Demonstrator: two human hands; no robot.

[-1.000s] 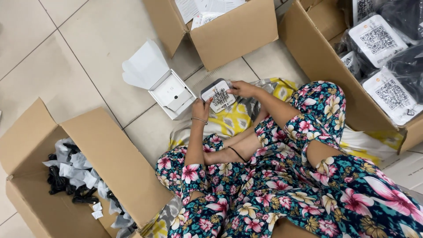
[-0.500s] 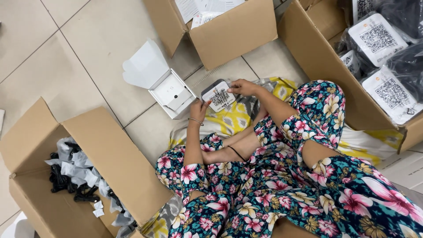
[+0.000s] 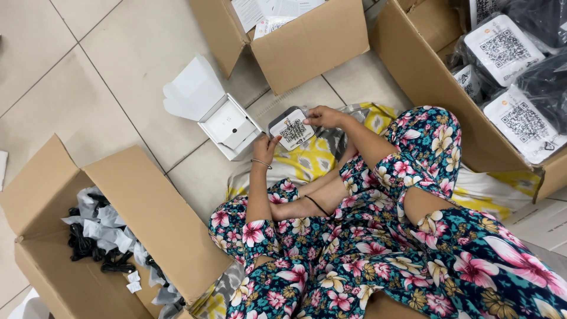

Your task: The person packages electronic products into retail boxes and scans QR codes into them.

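Above the open white box (image 3: 227, 127), left hand (image 3: 266, 147) and right hand (image 3: 322, 116) grip 1 white coded device (image 3: 290, 129).

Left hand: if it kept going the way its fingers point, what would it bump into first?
The left hand would probably first meet the open white box beyond the small device it holds, though depth is unclear.

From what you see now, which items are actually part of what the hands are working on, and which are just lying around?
In hand:
- small device with a square code label, held between left hand and right hand
- open white box, just beside it

Lying about:
- cardboard box of black cables
- cardboard box of papers
- cardboard box of bagged devices
- yellow patterned cloth
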